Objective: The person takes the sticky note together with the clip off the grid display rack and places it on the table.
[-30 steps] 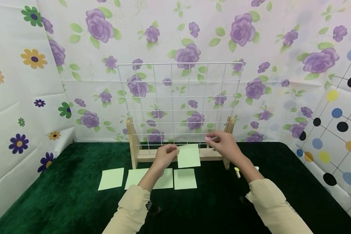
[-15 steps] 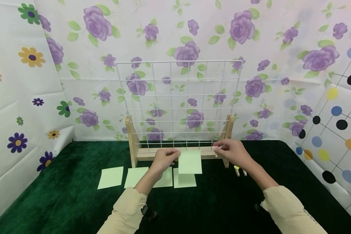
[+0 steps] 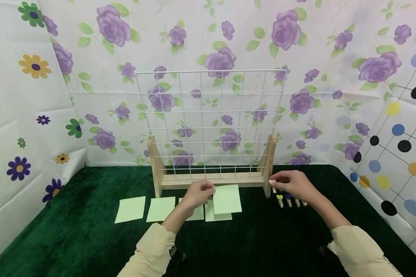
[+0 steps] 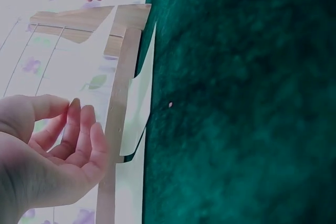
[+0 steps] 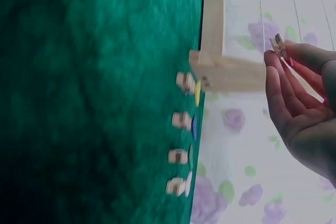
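My left hand (image 3: 195,197) pinches the upper left corner of a square pale green paper note (image 3: 227,199), raised above the table. Its lower part overlaps another green note (image 3: 210,216) lying on the cloth. My right hand (image 3: 296,185) holds a small wooden clothespin (image 5: 278,45) between thumb and fingertips; a pink bit shows at the fingertips. That hand hovers right of the rack's wooden foot (image 3: 269,169). Below it, several small clothespins with coloured tops, among them a yellow-topped clothespin (image 5: 186,83) and a blue-topped clothespin (image 5: 182,121), lie in a row.
A white wire grid (image 3: 211,70) stands upright in a wooden base (image 3: 211,184) at the back. More green notes, such as the leftmost note (image 3: 130,209), lie in a row before it. Dark green cloth (image 3: 249,246) covers the table; flowered sheets hang behind.
My right hand has moved right and slightly down, away from the grid, with the clothespin. The left hand has lowered the note a little, over the note beneath. More clothespins are visible.
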`<state>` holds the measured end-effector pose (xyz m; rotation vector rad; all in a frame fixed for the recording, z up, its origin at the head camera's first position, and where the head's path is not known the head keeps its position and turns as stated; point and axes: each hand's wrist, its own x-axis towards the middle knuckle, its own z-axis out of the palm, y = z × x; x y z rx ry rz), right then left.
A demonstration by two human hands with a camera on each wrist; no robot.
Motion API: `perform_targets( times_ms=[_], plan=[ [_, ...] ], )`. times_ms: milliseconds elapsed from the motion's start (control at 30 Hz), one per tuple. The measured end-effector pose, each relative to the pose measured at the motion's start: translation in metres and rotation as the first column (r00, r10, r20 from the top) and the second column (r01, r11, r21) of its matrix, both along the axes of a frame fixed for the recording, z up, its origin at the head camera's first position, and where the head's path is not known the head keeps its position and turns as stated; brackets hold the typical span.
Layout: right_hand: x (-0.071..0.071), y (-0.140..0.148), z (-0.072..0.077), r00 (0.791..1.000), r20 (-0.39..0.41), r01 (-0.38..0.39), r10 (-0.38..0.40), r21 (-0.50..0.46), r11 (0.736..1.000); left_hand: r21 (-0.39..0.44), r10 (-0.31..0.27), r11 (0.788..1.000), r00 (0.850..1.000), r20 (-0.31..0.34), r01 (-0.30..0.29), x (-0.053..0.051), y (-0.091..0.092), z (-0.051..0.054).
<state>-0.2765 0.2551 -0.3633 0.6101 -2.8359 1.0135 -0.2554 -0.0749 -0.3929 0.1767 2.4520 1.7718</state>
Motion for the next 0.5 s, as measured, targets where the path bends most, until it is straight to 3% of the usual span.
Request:
perform_targets(
  times_ms=[133,500],
  plan=[
    [0.0,0.012,-0.002,0.999,0.01,0.05,-0.051,0.004,0.999,-0.014,-0.016,1.0,1.0,0.004,0.016,0.0,0.003,-0.003],
    [-0.005,0.044,-0.011,0.989,0.086,0.12,-0.118,-0.009,0.993,0.002,0.051,0.999,0.998,0.021,-0.051,-0.001,0.014,-0.002]
  ],
)
